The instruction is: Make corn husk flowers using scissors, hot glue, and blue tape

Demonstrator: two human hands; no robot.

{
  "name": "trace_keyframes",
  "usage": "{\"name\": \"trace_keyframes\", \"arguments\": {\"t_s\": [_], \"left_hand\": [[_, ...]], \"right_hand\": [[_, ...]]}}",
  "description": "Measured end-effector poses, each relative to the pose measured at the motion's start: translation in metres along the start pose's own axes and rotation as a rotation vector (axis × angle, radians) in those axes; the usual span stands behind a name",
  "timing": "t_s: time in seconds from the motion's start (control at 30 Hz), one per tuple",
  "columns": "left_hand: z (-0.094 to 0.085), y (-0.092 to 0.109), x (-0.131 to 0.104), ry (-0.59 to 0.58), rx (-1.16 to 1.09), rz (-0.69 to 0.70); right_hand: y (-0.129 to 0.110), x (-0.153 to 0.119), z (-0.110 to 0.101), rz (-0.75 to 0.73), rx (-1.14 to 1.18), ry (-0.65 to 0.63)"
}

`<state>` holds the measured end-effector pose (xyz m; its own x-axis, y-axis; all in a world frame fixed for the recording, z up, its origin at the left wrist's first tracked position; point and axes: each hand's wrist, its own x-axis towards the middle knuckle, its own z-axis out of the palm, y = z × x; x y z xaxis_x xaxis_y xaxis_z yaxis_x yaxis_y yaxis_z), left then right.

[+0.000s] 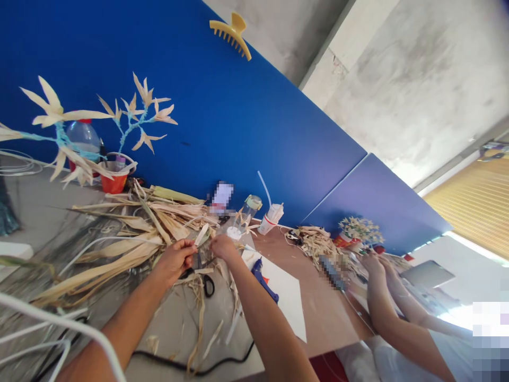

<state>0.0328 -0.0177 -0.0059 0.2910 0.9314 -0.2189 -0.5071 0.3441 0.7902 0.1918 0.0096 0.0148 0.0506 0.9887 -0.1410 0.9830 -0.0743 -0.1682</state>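
Observation:
My left hand is closed, thumb against fingers, on a pale, pointed corn husk petal that stands up from the fingertips. Just to its right, my right hand has its fingers bent together; what they pinch, if anything, is hidden. Below the two hands lie black-handled scissors, partly covered by husk scraps. A heap of dried corn husks spreads over the table to the left. Right of my right forearm, a blue glue gun rests on a white sheet.
Husk flowers on blue-wrapped stems rise from a red pot at the back left. A glass jar and a white cup stand by the blue partition. A black cable crosses the front. At right, a co-worker's hands work.

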Motion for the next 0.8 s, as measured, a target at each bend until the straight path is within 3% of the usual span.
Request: {"name": "trace_keyframes", "arguments": {"t_s": [0.23, 0.5, 0.8], "left_hand": [[0.001, -0.001, -0.001, -0.02, -0.006, -0.012], [0.001, 0.002, -0.003, -0.011, 0.008, -0.013], [0.0, 0.0, -0.001, -0.021, 0.01, -0.012]], "right_hand": [[0.03, -0.018, -0.011, 0.132, 0.136, 0.049], [0.013, -0.009, 0.008, 0.196, 0.101, -0.005], [0.02, -0.008, 0.007, 0.218, 0.069, 0.005]]}}
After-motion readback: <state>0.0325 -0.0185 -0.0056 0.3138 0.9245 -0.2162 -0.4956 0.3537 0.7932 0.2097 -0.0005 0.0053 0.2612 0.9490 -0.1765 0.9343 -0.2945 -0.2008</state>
